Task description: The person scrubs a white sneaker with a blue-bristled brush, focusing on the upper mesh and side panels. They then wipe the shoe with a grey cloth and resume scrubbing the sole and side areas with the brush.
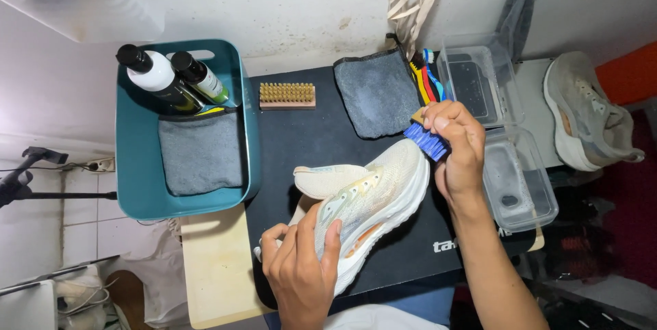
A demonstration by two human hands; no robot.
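Scrubbing now: left hand (301, 272) fingers clamp the cream mesh sneaker (373, 200), right hand (457, 149) fingers pinch the blue-bristled brush (426, 141) on its toe; next stroke wants steady pressure.

The shoe (369, 200) under the left hand's (301, 272) grip is cream-white, with pale blue and yellow stripes along its side and an orange patch low near the sole. The brush (426, 142) in the right hand's (457, 155) grip has bright blue bristles. Beneath both lies a black mat (301, 138) with white lettering. Beyond the left grip, a teal bin (137, 166) holds a grey cloth (202, 152) and 2 black-capped bottles (171, 77), 1 white, 1 green-labelled. A tan bristle brush (287, 94) and a dark grey cloth (376, 94) lie past the shoe. Right of the brush grip, 2 clear tubs (506, 138) and a dirty grey-white shoe (588, 111).
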